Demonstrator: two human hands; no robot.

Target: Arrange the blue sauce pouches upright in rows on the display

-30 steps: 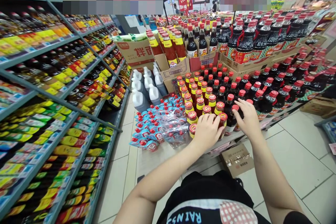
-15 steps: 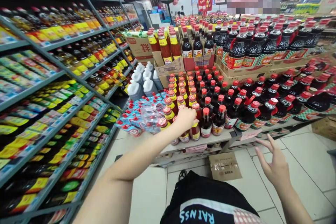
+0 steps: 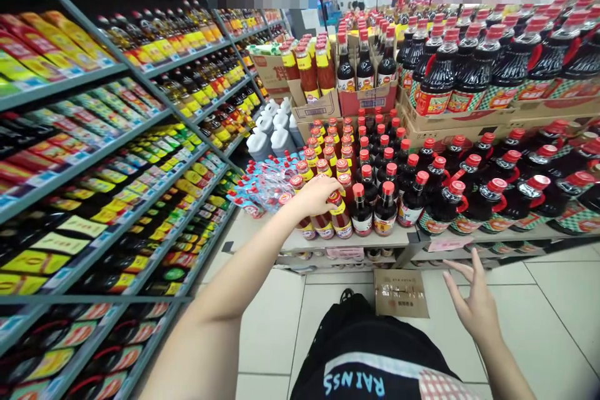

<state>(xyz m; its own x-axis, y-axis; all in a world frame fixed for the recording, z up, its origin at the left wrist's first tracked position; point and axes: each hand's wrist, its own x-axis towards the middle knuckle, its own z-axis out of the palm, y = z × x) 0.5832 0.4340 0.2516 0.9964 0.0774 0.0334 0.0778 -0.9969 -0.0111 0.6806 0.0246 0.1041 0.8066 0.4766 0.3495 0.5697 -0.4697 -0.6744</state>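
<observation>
My left hand [image 3: 319,195] is closed at the top of a sauce bottle [image 3: 340,220] in the front row, with reddish-brown contents and a yellow neck label. That bottle leans slightly toward the hand, and some of the fingers are hidden from view. Around it stand more bottles of the same sort in rows. Just to the right is a dark soy sauce bottle [image 3: 362,215] with a red cap. My right hand [image 3: 478,306] hangs in the air over the floor, fingers spread and holding nothing.
Large dark jugs [image 3: 452,209] with red caps fill the display's right side. Blue-labelled pouches [image 3: 248,197] under clear plastic and white-topped jugs [image 3: 281,140] stand left. A cardboard box [image 3: 400,294] sits on the floor below. Stocked shelves [image 3: 140,69] line the left.
The view has shifted and tilted down. My left hand has moved left off the bottle cap's top, and the bottle's top now leans left. My right hand stays spread in the air.
</observation>
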